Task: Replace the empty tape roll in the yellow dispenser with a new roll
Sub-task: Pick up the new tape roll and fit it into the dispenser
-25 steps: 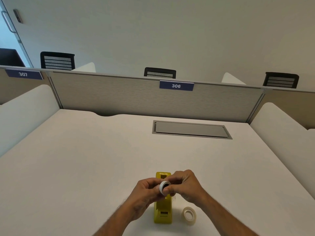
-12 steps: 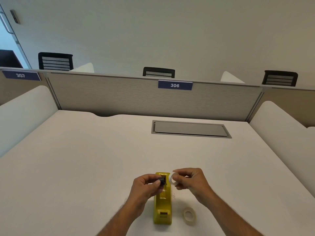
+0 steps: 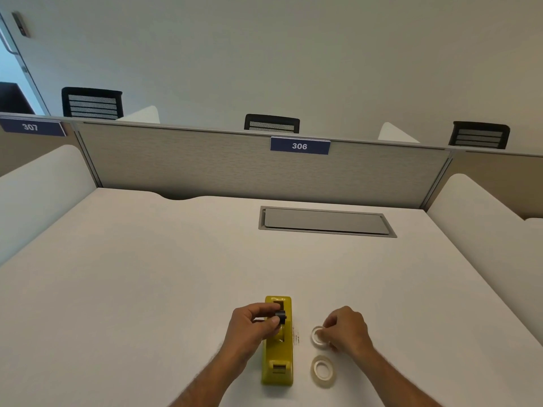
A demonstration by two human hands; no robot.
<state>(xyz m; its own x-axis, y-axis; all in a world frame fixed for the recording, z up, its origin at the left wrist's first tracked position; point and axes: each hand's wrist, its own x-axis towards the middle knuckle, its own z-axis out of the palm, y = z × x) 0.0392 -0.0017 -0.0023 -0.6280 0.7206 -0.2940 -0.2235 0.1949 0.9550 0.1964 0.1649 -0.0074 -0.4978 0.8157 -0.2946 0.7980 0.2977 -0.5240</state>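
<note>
The yellow tape dispenser (image 3: 278, 355) lies on the white desk (image 3: 147, 289) near its front edge, its long side pointing away from me. My left hand (image 3: 249, 327) pinches a small black spindle (image 3: 280, 316) just above the dispenser's well. To the right, my right hand (image 3: 345, 330) rests low on the desk with its fingertips on a thin white empty tape core (image 3: 318, 337). A fuller roll of clear tape (image 3: 322, 368) lies flat on the desk just in front of that core, untouched.
A grey recessed cable hatch (image 3: 326, 221) sits in the desk further back. A fabric partition (image 3: 205, 165) with a blue "306" label (image 3: 299, 146) closes the far side; white rounded dividers (image 3: 38, 186) flank left and right. Black chair backs show beyond.
My hands came apart: the left kept the black spindle over the dispenser, the right carried the white core off it, rightward and down to the desk beside the full roll.
</note>
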